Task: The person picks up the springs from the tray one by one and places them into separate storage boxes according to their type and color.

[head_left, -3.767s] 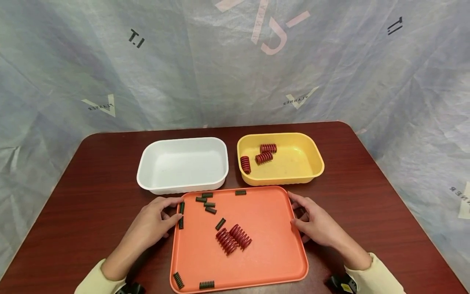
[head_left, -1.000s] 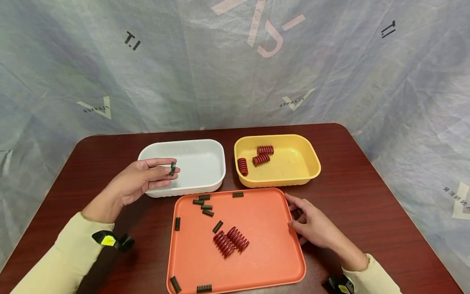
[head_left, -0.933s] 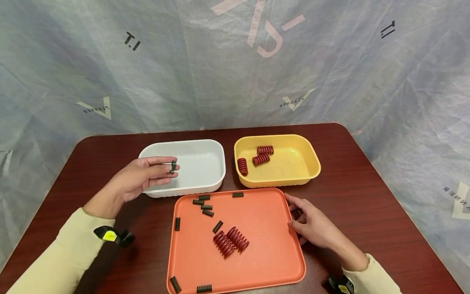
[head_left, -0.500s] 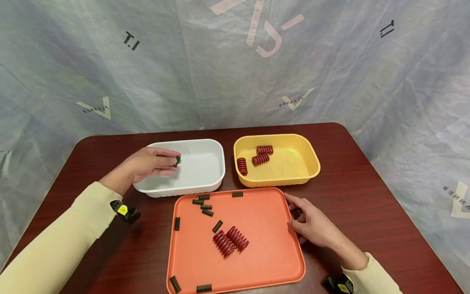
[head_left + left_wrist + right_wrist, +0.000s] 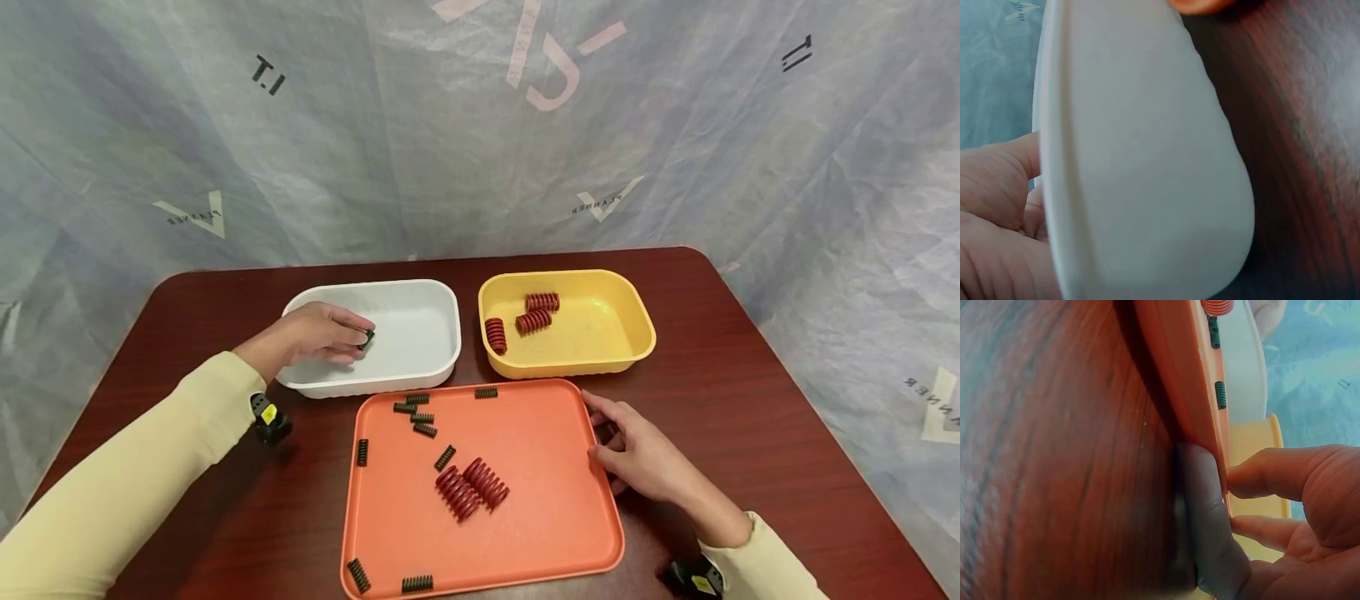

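Observation:
My left hand [image 5: 321, 333] reaches down inside the white bin [image 5: 420, 329], pinching a small dark green spring [image 5: 366, 338] between thumb and fingers. In the left wrist view the bin's wall [image 5: 1141, 156] hides the fingertips and the spring. My right hand [image 5: 639, 452] grips the right rim of the orange tray [image 5: 555, 517]; in the right wrist view its fingers lie on both sides of that rim [image 5: 1207, 419]. On the tray lie two large red springs [image 5: 471, 489] side by side, with several small dark green springs [image 5: 422, 418] scattered near the back left, left edge and front.
Right of the white bin stands a yellow bin [image 5: 600, 325] holding three red springs [image 5: 534, 322]. Both bins sit behind the tray on a dark red-brown table [image 5: 720, 358]. A grey sheet [image 5: 480, 150] hangs behind the table.
My left hand has taken a green spring from the tray's left edge, carried it over to the white bin, and lowered it inside. The right hand stays at the tray's rim.

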Tool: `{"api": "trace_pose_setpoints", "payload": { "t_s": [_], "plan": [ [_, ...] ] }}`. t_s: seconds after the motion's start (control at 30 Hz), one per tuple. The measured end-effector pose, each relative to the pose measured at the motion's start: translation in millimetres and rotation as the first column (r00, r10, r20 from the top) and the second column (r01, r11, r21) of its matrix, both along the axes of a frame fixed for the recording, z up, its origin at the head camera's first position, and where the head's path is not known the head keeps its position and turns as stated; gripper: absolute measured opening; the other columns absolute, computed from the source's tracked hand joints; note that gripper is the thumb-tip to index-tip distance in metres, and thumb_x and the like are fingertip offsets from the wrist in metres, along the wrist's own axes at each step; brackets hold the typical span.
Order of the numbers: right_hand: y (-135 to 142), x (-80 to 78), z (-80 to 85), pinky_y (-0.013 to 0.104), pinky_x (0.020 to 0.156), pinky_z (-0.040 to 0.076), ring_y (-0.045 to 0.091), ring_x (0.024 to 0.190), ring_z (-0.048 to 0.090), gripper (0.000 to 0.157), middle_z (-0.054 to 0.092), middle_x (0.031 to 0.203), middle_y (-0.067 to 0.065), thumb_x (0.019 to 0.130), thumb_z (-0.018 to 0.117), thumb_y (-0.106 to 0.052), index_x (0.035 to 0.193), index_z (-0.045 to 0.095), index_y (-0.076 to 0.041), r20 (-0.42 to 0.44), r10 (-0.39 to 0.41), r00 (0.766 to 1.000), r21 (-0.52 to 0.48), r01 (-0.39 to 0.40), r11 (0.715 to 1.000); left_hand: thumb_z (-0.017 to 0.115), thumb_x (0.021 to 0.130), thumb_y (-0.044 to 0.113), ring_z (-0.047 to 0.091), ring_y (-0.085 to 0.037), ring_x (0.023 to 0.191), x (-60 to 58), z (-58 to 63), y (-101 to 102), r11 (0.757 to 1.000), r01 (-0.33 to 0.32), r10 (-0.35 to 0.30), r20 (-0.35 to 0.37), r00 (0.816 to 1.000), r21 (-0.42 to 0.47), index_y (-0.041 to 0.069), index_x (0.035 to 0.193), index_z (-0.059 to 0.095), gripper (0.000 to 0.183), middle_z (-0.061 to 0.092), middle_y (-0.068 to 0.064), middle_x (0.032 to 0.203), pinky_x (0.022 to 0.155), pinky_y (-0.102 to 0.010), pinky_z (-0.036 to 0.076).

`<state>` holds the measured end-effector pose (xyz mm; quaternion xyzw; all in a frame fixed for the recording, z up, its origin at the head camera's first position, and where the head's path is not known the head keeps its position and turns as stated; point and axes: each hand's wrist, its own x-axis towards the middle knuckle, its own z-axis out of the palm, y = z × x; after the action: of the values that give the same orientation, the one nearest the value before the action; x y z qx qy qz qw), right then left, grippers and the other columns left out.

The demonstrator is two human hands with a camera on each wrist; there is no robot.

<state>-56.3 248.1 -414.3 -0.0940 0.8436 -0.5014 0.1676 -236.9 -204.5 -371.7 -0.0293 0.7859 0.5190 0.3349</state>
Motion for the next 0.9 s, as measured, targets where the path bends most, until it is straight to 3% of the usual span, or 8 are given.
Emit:
{"api": "trace_pose_setpoints", "payload": {
  "t_s": [0.53,0.9],
  "plan": [
    [-1.3,-2.2,0.1,0.040,0.046,0.059,0.025,0.074,0.067,0.074,0.044,0.127,0.028,0.096,0.064,0.006,0.161,0.029,-0.001,0.009,0.004,1.000,-0.012,-0.003,1.000,0.069,0.099,0.005,0.072,-0.016,0.086,-13.2,-4.3,-2.7,0.994,-0.038,0.039,0.000,0.999,-0.105,-0.005,0.141,0.058,0.045,0.072,-0.011,0.110,0.080,-0.033,0.062],
    [0.4,-1.0,0.6,0.040,0.047,0.060,0.025,0.075,0.068,0.073,0.044,0.126,0.027,0.096,0.063,0.006,0.161,0.029,-0.001,0.005,0.005,1.000,0.009,-0.005,1.000,0.069,0.100,0.006,0.072,-0.016,0.085,-16.0,-0.3,1.6,0.987,-0.040,0.038,-0.017,0.999,-0.156,-0.003,0.138,0.061,0.040,0.070,-0.016,0.116,0.077,-0.031,0.062]
  ]
}}
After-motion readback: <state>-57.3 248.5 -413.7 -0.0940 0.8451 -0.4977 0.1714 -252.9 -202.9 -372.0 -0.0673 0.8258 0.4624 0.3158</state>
